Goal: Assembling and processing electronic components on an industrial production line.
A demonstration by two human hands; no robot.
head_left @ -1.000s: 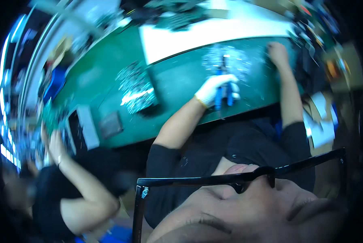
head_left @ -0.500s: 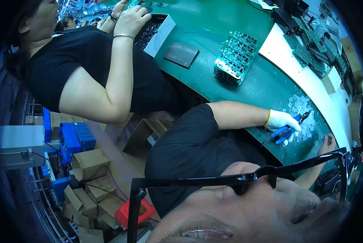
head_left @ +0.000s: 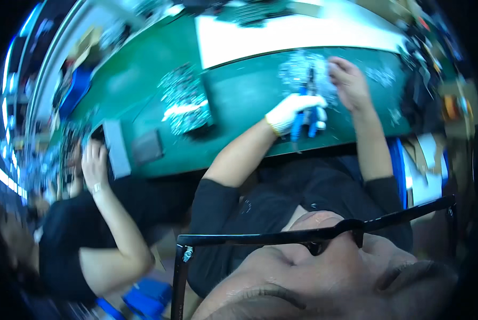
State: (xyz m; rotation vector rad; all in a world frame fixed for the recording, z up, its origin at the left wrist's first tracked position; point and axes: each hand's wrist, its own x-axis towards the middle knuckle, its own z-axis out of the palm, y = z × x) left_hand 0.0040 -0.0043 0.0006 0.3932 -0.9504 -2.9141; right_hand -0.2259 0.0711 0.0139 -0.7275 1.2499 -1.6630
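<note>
Logged a green worktop [head_left: 239, 106] across the upper half, blurred throughout. Noted a white sheet [head_left: 303, 34] along its far edge. Marked a co-worker's sleeve and hand [head_left: 93, 162] at the near left edge, beside a grey tray [head_left: 114, 149] and a dark pad [head_left: 147, 147]; kept these apart from the wearer's own hands.

Spotted one board of bristling parts [head_left: 184, 98] mid-surface, left of centre. Placed the worked board [head_left: 297, 72] toward the far right of the surface, just under the white sheet's edge.

Found the right hand [head_left: 348, 80] bare, fingers curled down onto the worked board's right side; could not tell whether pinching a part or only pressing. Found the left hand [head_left: 289, 112] in a white glove, closed round blue-handled cutters [head_left: 305, 120], tips pointing up onto the worked board's near edge, handles hanging toward the near edge of the surface.

Judged the step as cutter work on the board. Advised: pin the board flat with the bare hand, keep bare fingertips clear of the tips, bring the tips in square to one part at a time, squeeze gently, and avoid dragging across neighbouring parts. Could not read the cutter jaws through the blur.
</note>
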